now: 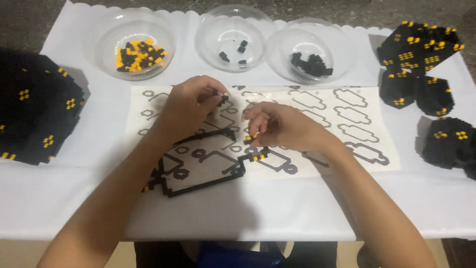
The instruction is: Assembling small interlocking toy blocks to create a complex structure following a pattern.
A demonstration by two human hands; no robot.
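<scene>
- Centrally placed on white cloth (277,208): paper sheet (347,164) printed with grey outlines.
- Partly built on sheet: black brick outline (198,186), angular, with yellow bricks at its right end, just below right hand.
- Left hand (191,106) hovering over sheet's upper left, fingertips pressed together on small dark piece (223,97); piece mostly hidden, exact shape unclear.
- Right hand (285,126) just right of left hand, thumb and forefinger pinching tiny yellow-and-black brick (251,137) just above outline's yellow end.
- Behind sheet, three clear bowls in a row:
 - left bowl (104,37): heap of mixed yellow and black bricks;
 - middle bowl (210,25): only a few black bricks, scattered;
 - right bowl (342,44): small pile of black bricks.
- Far left, at cloth's edge: big black block (34,116) dotted with yellow studs.
- Far right: several black chunks (421,49) with yellow marks, stacked and spread down cloth's right side, well apart from both hands.
</scene>
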